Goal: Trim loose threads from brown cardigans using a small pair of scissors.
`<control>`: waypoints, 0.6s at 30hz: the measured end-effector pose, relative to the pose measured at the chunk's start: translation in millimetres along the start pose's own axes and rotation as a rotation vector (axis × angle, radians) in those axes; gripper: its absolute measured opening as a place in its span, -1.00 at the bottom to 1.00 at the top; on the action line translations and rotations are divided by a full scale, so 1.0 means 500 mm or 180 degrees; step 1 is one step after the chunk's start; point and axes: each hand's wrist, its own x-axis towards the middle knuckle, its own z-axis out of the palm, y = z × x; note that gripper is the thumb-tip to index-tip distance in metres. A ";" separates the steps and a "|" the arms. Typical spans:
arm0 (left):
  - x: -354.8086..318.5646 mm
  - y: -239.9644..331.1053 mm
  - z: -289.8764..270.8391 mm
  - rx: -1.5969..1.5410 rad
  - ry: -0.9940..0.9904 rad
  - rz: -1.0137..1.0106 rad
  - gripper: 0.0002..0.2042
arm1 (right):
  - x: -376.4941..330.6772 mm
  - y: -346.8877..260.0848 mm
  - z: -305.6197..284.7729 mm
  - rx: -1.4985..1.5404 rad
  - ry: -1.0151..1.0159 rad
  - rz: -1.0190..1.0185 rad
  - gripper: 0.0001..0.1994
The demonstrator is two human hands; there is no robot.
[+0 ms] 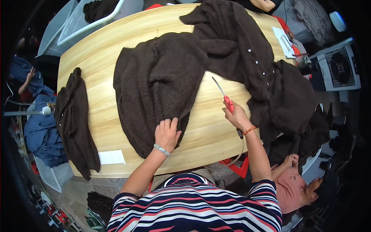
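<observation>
A dark brown fuzzy garment (158,85) lies spread across the middle of the pale wooden table (216,127), its fabric thick and nubby, bunched into soft folds, with one narrower end running down toward the near edge. The left hand (167,133) lies flat on that lower end, fingers together and extended, palm pressing the fabric down; a pale bracelet sits on the wrist. The right hand (236,116) is closed around the red handle of a slim tool (224,94) whose thin metal tip points up toward the garment, hovering just beside it over bare wood. A second brown garment (247,50) with small pale buttons drapes off the far right, and another brown piece (75,120) hangs at the table's left edge.
</observation>
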 end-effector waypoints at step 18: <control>-0.051 -0.139 0.078 -0.4012 0.0129 -0.1885 -0.92 | -0.274 -0.148 0.047 -0.0682 -0.1674 -0.1010 -0.66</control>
